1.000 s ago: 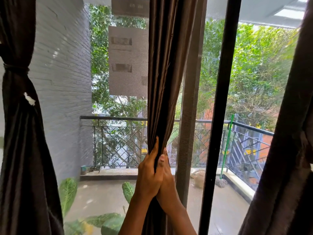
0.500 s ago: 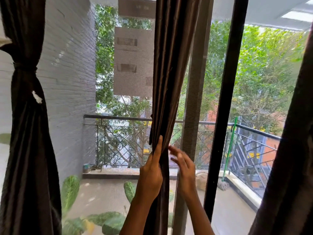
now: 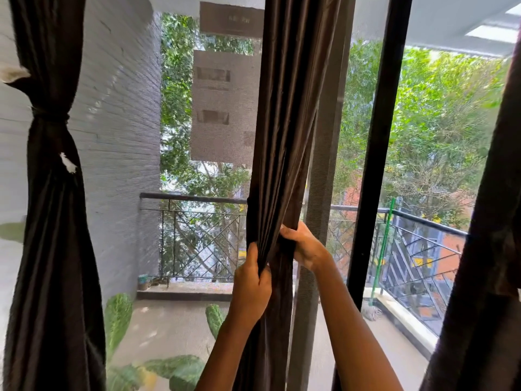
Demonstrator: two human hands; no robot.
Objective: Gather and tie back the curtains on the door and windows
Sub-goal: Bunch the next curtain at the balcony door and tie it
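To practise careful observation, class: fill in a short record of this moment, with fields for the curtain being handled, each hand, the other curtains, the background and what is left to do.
Curtain handled: middle curtain, bunched at hand height, no tie visible on it
Left hand: grips the gathered folds from the left
Right hand: grips the curtain's right side, slightly higher
Left curtain: gathered, cinched by a tie
Right curtain: at picture edge; tied or not, cannot tell
Background: door frame, balcony railing
Left to do: tie the middle curtain
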